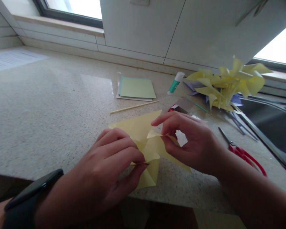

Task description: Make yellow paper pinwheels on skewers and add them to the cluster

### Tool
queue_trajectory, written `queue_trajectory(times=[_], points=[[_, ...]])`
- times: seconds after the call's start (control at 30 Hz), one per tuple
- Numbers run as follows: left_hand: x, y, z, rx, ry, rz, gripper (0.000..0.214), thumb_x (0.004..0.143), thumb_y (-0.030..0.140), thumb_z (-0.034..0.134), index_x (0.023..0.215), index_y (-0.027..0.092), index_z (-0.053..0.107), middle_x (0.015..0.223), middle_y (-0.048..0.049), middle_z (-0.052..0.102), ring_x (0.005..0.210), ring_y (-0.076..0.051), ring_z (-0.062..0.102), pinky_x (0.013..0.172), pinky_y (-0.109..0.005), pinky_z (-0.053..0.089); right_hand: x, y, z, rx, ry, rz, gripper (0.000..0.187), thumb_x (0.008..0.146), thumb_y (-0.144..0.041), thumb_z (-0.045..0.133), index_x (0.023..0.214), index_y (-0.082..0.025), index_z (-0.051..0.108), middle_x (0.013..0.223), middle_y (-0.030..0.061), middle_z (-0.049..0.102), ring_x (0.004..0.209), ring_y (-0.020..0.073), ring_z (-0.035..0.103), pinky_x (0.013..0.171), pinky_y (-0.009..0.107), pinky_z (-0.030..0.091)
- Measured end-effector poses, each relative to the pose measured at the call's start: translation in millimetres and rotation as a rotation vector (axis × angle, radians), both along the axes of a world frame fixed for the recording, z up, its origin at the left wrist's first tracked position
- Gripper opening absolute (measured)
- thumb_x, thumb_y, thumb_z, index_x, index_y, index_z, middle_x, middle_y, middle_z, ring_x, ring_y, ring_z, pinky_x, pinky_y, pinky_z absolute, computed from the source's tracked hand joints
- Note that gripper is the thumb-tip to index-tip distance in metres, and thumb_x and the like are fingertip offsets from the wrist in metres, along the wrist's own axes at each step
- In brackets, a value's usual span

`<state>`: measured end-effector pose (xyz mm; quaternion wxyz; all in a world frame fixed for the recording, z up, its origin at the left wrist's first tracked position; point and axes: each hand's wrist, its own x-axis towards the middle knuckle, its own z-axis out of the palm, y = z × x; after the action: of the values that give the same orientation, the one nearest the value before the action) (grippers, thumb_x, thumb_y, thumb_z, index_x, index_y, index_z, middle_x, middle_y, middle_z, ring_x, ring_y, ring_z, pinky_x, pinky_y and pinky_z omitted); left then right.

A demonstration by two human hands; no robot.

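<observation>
A pale yellow sheet of paper (135, 130), cut into flaps, lies near the counter's front edge under both hands. My left hand (114, 162) pinches one of its flaps, with a small dark tip, perhaps a pin, showing at the fingertips. A second flap is held between the thumb and a finger of my right hand (188, 136), its index finger raised. Between the hands the paper's flaps curl upward. Behind the paper rests a thin wooden stick (133, 107). My fingers partly hide the paper's middle.
Red-handled scissors (243, 154) lie right of my right hand, near the sink (274, 124). A glue stick (175, 83) stands behind, beside a stack of coloured paper (137, 87). Yellow paper pinwheels (228, 82) pile up at the back right. A small opened box (182, 105) sits behind my right hand.
</observation>
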<state>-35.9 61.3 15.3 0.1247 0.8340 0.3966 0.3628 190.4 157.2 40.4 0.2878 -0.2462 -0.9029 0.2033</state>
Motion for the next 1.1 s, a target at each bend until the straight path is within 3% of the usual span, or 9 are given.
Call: queue_trajectory(times=[0.1, 0.33, 0.47, 0.57, 0.87, 1.1], points=[[-0.5, -0.8, -0.3, 0.015, 0.011, 0.008, 0.012, 0.095, 0.008, 0.063, 0.100, 0.019, 0.062, 0.094, 0.0008, 0.066, 0.094, -0.016, 0.051, 0.088, -0.033, 0.042, 3.6, -1.3, 1.0, -0.015, -0.043, 0.077, 0.024, 0.082, -0.006, 0.062, 0.088, -0.026, 0.049, 0.113, 0.0010, 0.074, 0.087, 0.0146, 0.068, 0.073, 0.028, 0.053], [-2.9, -1.7, -3.3, 0.053, 0.035, -0.022, 0.013, 0.094, 0.006, 0.062, 0.099, 0.018, 0.060, 0.095, 0.0008, 0.066, 0.093, -0.016, 0.052, 0.087, -0.033, 0.041, 7.5, -4.5, 5.4, -0.190, -0.110, 0.192, 0.028, 0.079, -0.004, 0.063, 0.091, -0.027, 0.052, 0.120, -0.0003, 0.075, 0.086, 0.0156, 0.071, 0.072, 0.029, 0.054], [-4.1, -0.7, -6.3, 0.086, 0.047, -0.030, 0.013, 0.094, 0.006, 0.063, 0.098, 0.018, 0.060, 0.095, -0.0002, 0.068, 0.092, -0.018, 0.053, 0.085, -0.035, 0.041, 6.9, -2.2, 10.6, -0.362, -0.091, 0.240, 0.011, 0.090, -0.016, 0.061, 0.095, -0.026, 0.059, 0.112, 0.0055, 0.076, 0.093, 0.0200, 0.071, 0.077, 0.033, 0.055], [-4.4, -0.1, -8.2, 0.113, 0.069, -0.033, 0.012, 0.094, 0.008, 0.062, 0.099, 0.019, 0.061, 0.096, -0.0008, 0.069, 0.092, -0.019, 0.053, 0.084, -0.036, 0.040, 6.2, -0.1, 10.4, -0.437, -0.092, 0.230, 0.004, 0.096, -0.022, 0.060, 0.094, -0.025, 0.061, 0.103, 0.0048, 0.075, 0.091, 0.0187, 0.069, 0.079, 0.033, 0.055], [-5.4, -0.2, -9.7, 0.121, 0.071, -0.015, 0.013, 0.094, 0.013, 0.068, 0.102, 0.021, 0.063, 0.101, -0.0006, 0.072, 0.094, -0.019, 0.057, 0.086, -0.037, 0.042, 5.5, -1.4, 8.2, -0.432, -0.093, 0.228, 0.010, 0.093, -0.014, 0.060, 0.095, -0.023, 0.061, 0.095, 0.0020, 0.065, 0.077, 0.0139, 0.059, 0.064, 0.028, 0.049], [-5.0, -1.6, -13.0, 0.116, 0.072, 0.032, 0.013, 0.093, 0.015, 0.069, 0.102, 0.023, 0.065, 0.098, 0.0014, 0.073, 0.094, -0.019, 0.058, 0.087, -0.037, 0.043, 3.1, -4.1, -0.5, -0.380, -0.034, 0.085, 0.012, 0.090, -0.015, 0.066, 0.096, -0.025, 0.061, 0.088, -0.0012, 0.063, 0.073, 0.0133, 0.057, 0.060, 0.028, 0.047]])
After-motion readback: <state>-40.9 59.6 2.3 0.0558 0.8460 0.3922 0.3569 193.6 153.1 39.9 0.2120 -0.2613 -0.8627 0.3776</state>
